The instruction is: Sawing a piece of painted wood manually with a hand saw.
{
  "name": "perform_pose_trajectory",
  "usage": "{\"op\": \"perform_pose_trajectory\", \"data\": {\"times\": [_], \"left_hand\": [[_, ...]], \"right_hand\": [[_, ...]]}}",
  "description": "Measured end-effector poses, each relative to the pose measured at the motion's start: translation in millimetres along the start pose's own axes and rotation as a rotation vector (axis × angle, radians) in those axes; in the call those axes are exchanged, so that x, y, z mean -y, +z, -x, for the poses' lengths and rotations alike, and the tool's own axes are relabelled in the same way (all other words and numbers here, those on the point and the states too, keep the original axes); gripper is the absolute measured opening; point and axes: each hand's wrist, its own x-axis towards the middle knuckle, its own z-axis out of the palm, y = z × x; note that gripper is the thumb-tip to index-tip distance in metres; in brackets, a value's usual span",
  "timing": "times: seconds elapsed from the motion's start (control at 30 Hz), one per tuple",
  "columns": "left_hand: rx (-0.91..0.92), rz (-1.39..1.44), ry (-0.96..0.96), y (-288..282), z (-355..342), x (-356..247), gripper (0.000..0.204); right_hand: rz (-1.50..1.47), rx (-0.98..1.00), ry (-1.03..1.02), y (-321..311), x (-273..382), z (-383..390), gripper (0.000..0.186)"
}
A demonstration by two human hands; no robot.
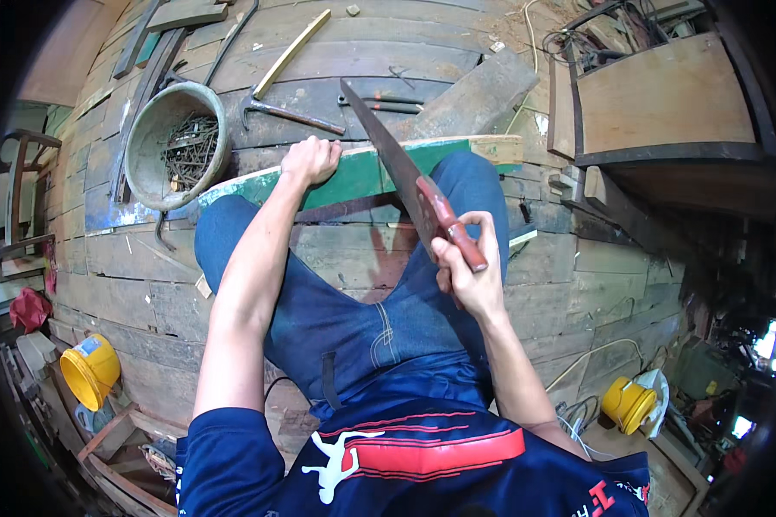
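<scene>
A handsaw (401, 168) with a long dark blade and a worn red handle is gripped in my right hand (476, 267), its tip pointing up and away to the left. The blade passes over a green-painted board (362, 175) that lies across in front of my knees; whether the teeth touch it I cannot tell. My left hand (312, 160) is closed over the board's far edge, left of the blade. Just beyond that hand lies a claw hammer (293, 115). A pair of pliers or cutters with dark red-tipped handles (384, 104) rests farther right.
A round bucket (138, 164) of nails stands to the left. Wood pieces (483, 93) lie on the plank floor beyond the board. A wooden cabinet (664, 103) stands at the far right. Yellow buckets (89, 370) sit near both sides, with a cable (595, 351) on the right.
</scene>
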Motion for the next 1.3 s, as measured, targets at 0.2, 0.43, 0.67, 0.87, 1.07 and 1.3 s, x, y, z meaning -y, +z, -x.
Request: {"op": "perform_pose_trajectory", "data": {"times": [0.2, 0.43, 0.67, 0.87, 1.07, 1.3], "left_hand": [[-0.051, 0.004, 0.009, 6.3, -1.3, -0.7, 0.055], [-0.001, 0.017, -0.019, 0.6, 1.7, -1.7, 0.055], [-0.032, 0.039, -0.043, 9.4, -4.2, 2.1, 0.055], [-0.039, 0.008, -0.016, -3.8, 3.9, -0.7, 0.055], [-0.071, -0.013, 0.049, 2.5, -0.9, -8.8, 0.056], [-0.109, 0.02, -0.021, 3.0, 5.7, 4.9, 0.055]], "right_hand": [[-0.071, 0.133, -0.109, 2.3, 10.0, 5.6, 0.035], [0.003, 0.046, -0.124, -6.7, 14.7, 54.3, 0.028], [-0.09, 0.103, -0.085, -1.1, 31.3, 10.1, 0.028], [-0.001, 0.073, -0.09, -8.7, 38.5, 56.7, 0.028], [0.03, 0.012, -0.199, 19.2, -6.9, -17.2, 0.023], [0.141, 0.105, -0.147, -14.9, 32.8, 57.1, 0.023]]}}
